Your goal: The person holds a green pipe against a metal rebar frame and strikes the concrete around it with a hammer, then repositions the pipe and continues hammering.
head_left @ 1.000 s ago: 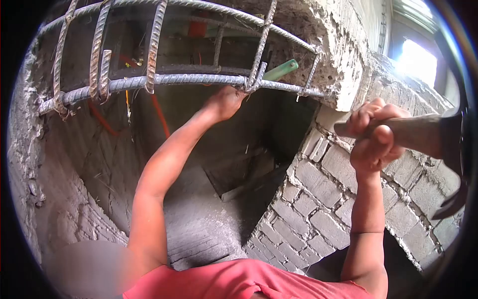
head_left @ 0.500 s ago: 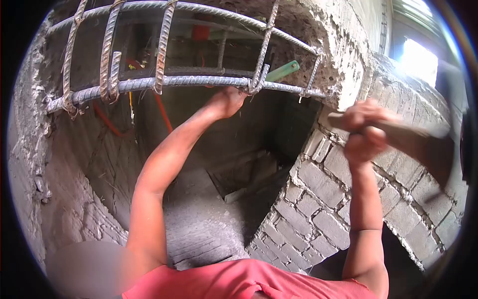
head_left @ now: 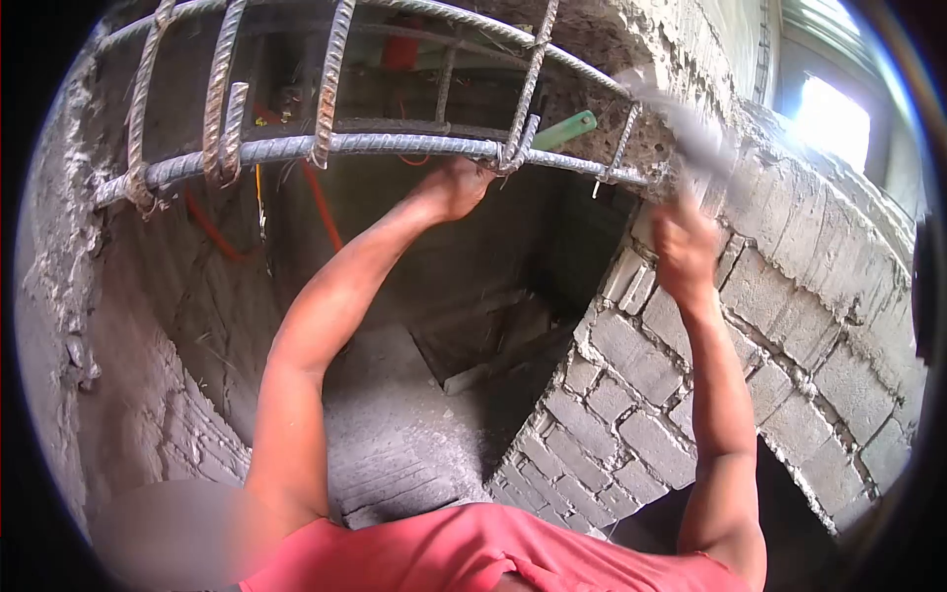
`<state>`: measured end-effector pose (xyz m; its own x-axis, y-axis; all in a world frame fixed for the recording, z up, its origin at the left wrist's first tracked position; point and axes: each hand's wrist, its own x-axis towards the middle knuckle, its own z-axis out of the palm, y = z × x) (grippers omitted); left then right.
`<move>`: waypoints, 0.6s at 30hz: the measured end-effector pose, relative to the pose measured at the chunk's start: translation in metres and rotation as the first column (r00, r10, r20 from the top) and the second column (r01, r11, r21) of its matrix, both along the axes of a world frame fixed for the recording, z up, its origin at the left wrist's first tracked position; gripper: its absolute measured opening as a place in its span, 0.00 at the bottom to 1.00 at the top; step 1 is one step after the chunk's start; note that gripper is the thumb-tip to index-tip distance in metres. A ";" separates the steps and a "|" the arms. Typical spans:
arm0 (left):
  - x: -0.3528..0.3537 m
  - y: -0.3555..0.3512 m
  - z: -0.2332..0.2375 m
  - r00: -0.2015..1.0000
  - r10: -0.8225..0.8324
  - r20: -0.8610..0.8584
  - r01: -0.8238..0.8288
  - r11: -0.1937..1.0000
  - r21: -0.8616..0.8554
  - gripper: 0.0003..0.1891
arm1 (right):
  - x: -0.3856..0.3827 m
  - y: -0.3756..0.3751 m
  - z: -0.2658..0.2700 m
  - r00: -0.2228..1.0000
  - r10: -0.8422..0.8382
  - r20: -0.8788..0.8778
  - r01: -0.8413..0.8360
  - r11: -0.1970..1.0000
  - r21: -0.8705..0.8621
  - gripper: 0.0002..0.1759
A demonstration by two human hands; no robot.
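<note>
My left hand [head_left: 457, 189] is raised under the lower steel rebar [head_left: 414, 145], its fingers closed and partly hidden by the bar. A green bar [head_left: 564, 130] with a hole near its rounded end slants up to the right in line with this fist, and I take it as held there. My right hand [head_left: 685, 247] is wrapped round the handle of a hammer [head_left: 695, 138], whose head is smeared by motion. The hammer head stands above the fist, in front of the rough concrete edge [head_left: 681, 49], to the right of the green bar's end.
Upright rebar ties [head_left: 328, 89] cross the long bars. A block wall [head_left: 641, 444] rises at the right and a rough wall [head_left: 59, 296] at the left. Orange tubes [head_left: 323, 209] hang behind the rebar. Below lies a dusty concrete surface [head_left: 395, 434]. Bright window [head_left: 834, 123] at upper right.
My right hand has swung the hammer from the right up and to the left, turning its head from right of the fist to above it. My left hand keeps its place by the rebar.
</note>
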<state>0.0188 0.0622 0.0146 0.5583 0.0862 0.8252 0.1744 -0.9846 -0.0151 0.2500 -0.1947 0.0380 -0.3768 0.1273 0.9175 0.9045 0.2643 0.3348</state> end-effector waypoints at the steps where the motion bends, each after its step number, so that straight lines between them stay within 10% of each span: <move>1: 0.001 -0.002 0.003 0.998 0.051 -0.025 -0.053 0.992 -0.112 0.18 | -0.005 -0.002 0.003 0.973 -0.155 -0.174 0.113 0.967 -0.228 0.17; 2: 0.003 -0.005 -0.001 0.992 0.088 -0.086 -0.105 0.970 -0.219 0.19 | -0.013 -0.008 -0.004 0.881 -0.344 -0.325 0.168 0.869 -0.465 0.15; 5: -0.003 0.000 0.002 0.990 0.103 -0.099 -0.104 0.994 -0.012 0.25 | -0.034 -0.030 0.006 0.913 -0.124 -0.388 0.035 0.973 -0.229 0.13; 9: 0.002 0.023 -0.007 0.991 0.100 -0.092 -0.088 0.988 0.124 0.24 | -0.075 -0.069 0.046 0.708 0.621 -0.335 -0.609 0.778 0.154 0.30; 10: 0.002 0.027 -0.006 0.981 0.136 -0.137 -0.117 0.984 0.136 0.23 | -0.082 -0.064 0.048 0.453 0.871 -0.191 -0.875 0.475 0.089 0.28; 12: 0.006 0.017 -0.009 0.993 0.118 -0.003 -0.118 0.992 0.037 0.16 | -0.047 -0.037 0.045 0.760 0.640 0.113 -0.647 0.761 0.050 0.23; 13: 0.007 0.022 -0.007 0.994 0.112 0.010 -0.112 0.981 0.160 0.16 | -0.021 -0.013 0.023 0.957 0.030 0.288 -0.135 0.926 0.351 0.19; 14: 0.007 0.023 -0.007 0.994 0.106 0.022 -0.108 0.954 0.280 0.16 | -0.010 -0.007 -0.004 0.969 -0.109 -0.222 0.064 0.978 -0.199 0.15; 15: 0.003 0.006 0.002 0.848 0.468 -0.249 -0.359 0.852 0.380 0.27 | -0.013 -0.002 -0.007 0.874 -0.346 -0.341 0.153 0.863 -0.481 0.13; 16: 0.010 0.017 -0.005 0.669 0.730 0.139 -0.537 0.345 0.770 0.29 | -0.017 -0.011 -0.013 0.836 -0.345 -0.427 0.118 0.873 -0.474 0.14; 18: 0.011 0.015 0.012 0.687 0.658 -0.310 -0.420 0.707 0.569 0.28 | -0.025 -0.028 -0.002 0.934 -0.226 -0.275 0.148 0.950 -0.275 0.17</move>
